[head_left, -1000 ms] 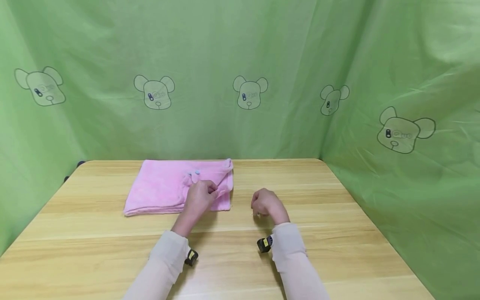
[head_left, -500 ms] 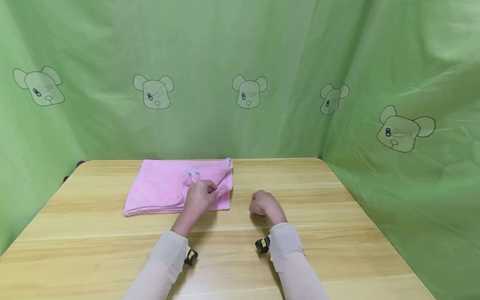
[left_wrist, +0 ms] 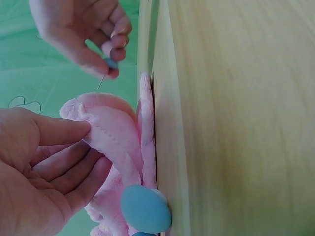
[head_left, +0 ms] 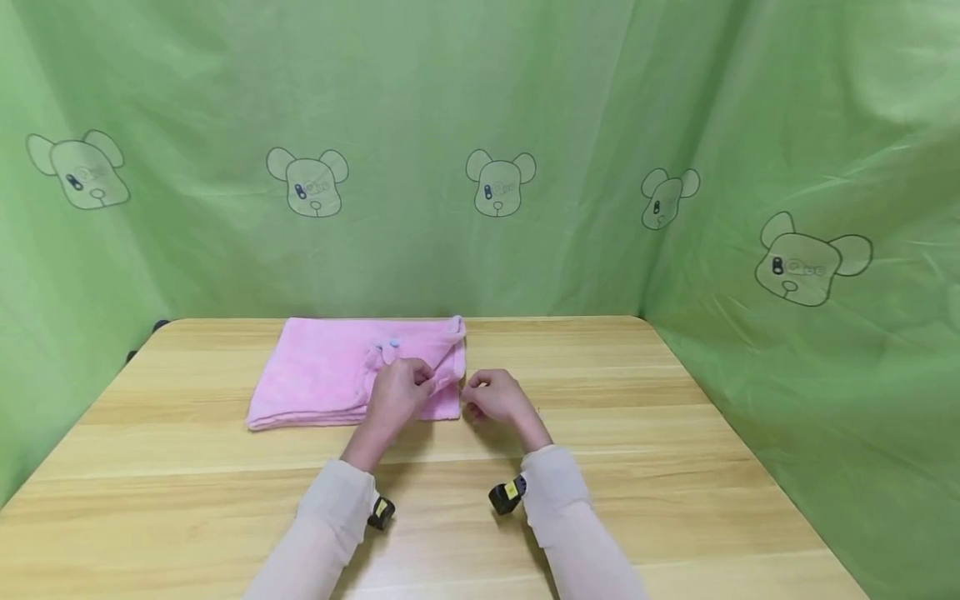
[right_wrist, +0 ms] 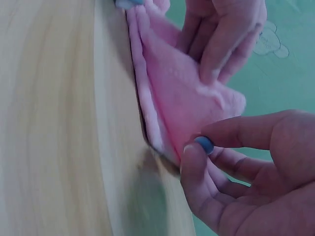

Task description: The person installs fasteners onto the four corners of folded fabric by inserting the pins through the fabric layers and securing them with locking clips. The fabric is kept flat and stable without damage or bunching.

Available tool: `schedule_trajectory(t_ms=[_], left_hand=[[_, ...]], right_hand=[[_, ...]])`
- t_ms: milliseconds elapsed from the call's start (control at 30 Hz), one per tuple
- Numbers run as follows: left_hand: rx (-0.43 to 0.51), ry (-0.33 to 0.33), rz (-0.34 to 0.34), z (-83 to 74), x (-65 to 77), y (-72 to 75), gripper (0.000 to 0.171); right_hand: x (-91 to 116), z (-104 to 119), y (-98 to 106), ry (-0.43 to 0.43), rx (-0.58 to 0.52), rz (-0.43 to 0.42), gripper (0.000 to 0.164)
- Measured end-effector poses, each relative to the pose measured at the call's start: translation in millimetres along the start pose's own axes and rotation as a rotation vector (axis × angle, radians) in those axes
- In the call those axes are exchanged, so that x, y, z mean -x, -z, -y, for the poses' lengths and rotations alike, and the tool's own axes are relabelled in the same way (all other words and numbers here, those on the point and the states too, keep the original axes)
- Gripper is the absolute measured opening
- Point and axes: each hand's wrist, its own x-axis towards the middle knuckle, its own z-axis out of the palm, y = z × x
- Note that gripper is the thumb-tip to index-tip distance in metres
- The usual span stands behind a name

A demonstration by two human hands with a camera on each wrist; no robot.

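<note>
A folded pink fleece blanket (head_left: 322, 367) lies on the table, left of centre at the back. My left hand (head_left: 393, 396) pinches a raised layer near its right end between thumb and fingers. Just right of that layer, my right hand (head_left: 498, 398) pinches a small blue-headed pin (right_wrist: 204, 144) between thumb and forefinger. Its thin metal shaft points toward the blanket in the left wrist view; I cannot tell whether the tip touches the fabric. Close to my left hand, a larger smooth blue rounded piece (left_wrist: 145, 209) sits against the blanket, with another partly cut off below it.
The wooden table (head_left: 637, 500) runs back to a green curtain (head_left: 405, 250) printed with bear heads, which also hangs along both sides. A small black camera (head_left: 507, 495) is strapped at my right wrist, and another camera (head_left: 382, 512) at my left.
My right hand has moved left and slightly away from me, from the bare wood to the blanket's right edge. My left hand keeps its pinch on the blanket in the same spot.
</note>
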Motion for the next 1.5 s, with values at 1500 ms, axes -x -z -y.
schedule_trajectory(t_ms=[1500], left_hand=[[0.022, -0.039, -0.007, 0.4, -0.6, 0.5, 0.013]], right_hand=[[-9.6, 6.4, -20.2, -0.060, -0.405, 0.027, 0.015]])
